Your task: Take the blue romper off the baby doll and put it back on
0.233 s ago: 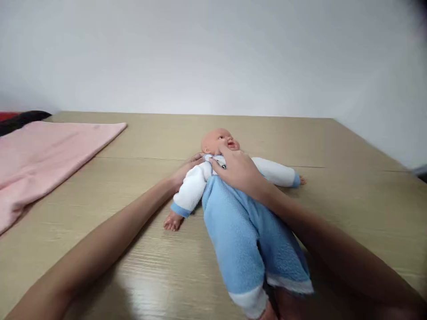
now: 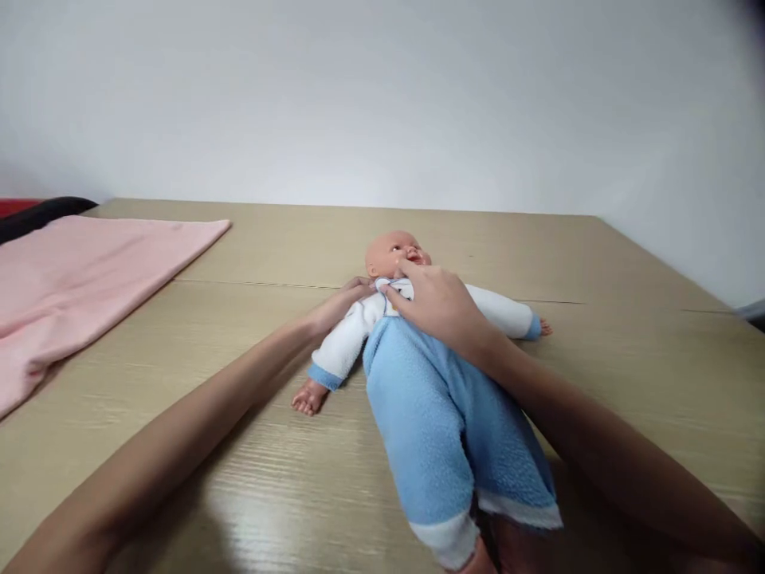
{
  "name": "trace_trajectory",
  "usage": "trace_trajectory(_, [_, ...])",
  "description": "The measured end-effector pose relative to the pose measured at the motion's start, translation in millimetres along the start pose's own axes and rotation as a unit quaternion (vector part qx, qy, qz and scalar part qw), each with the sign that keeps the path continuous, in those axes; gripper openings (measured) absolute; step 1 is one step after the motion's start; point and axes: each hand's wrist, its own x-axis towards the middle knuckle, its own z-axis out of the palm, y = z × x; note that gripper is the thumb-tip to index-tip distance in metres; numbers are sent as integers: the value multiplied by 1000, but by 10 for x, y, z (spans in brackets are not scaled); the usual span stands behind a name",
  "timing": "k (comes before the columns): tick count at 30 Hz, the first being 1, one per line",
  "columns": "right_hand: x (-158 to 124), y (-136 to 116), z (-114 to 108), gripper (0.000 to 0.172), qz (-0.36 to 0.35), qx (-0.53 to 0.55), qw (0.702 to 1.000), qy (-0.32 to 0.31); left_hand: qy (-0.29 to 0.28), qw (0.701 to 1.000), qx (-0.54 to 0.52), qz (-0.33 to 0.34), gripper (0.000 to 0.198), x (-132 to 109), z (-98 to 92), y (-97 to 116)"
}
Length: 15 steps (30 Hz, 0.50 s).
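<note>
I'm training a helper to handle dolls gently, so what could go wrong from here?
The right hand's index finger lies against the doll's face near the mouth, so pressing harder might mark it or turn the head. Its thumb is at the collar; a tug could stretch the fabric. The left hand is beside the white sleeve, which might catch if that hand moves.

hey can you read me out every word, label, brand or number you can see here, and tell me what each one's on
No readable text anywhere.
Doll's chest: a small dark-and-orange print, partly hidden by the right hand; too small to tell whether it holds letters.
Pink cloth, table and wall: no writing seen.
</note>
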Motion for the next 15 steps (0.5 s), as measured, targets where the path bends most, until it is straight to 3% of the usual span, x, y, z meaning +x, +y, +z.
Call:
trace_trajectory(3, [45, 7, -56, 34, 12, -5, 1000, -7, -42, 995, 83, -29, 76, -116, -251, 78])
trace_trajectory(6, [92, 33, -115, 38, 33, -24, 999, -35, -81, 958, 268, -60, 93, -182, -491, 133])
trace_trajectory(9, [104, 77, -172, 41, 58, -39, 996, -47, -72, 933, 351, -43, 85, -173, -577, 133])
trace_trajectory(15, [41, 285, -216, 48, 68, 37, 994, -71, -85, 940, 332, -1, 73, -112, -530, 51])
